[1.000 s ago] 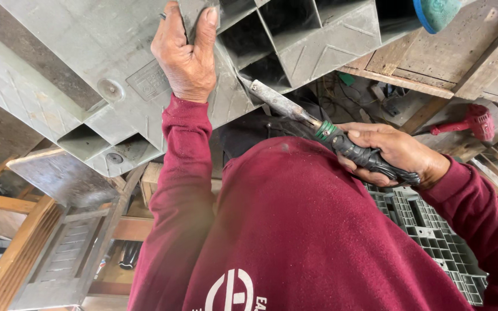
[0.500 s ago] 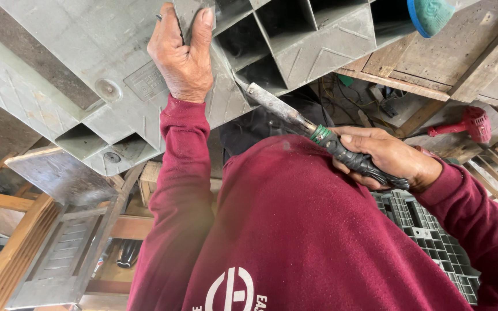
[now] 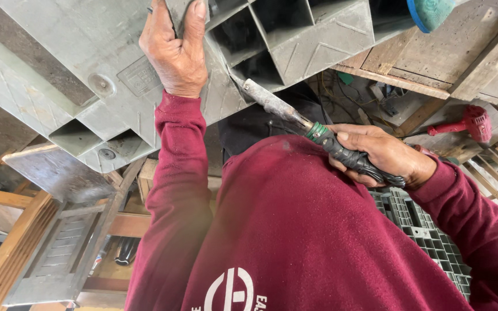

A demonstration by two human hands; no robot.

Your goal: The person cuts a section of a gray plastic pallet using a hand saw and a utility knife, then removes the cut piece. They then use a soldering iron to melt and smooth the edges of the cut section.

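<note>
A red power tool [image 3: 472, 123] lies on weathered wooden planks [image 3: 433, 63] at the right. A teal round object [image 3: 430, 11] shows at the top edge. Grey gridded plastic crates [image 3: 427, 236] sit lower right; a wooden frame [image 3: 7, 253] and grey slatted panel [image 3: 59, 253] lower left.

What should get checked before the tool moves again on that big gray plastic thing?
1. Left hand grips the gray plastic pallet rim: ok.
2. Right hand wraps the tool handle: ok.
3. Tool tip rests on the pallet wall beside an open pocket: ok.
4. Left hand fingers clear of the tip: ok, they are apart.
5. Tool hot or switched on: cannot tell.
6. Cord free of snags: cannot tell, mostly hidden.
</note>
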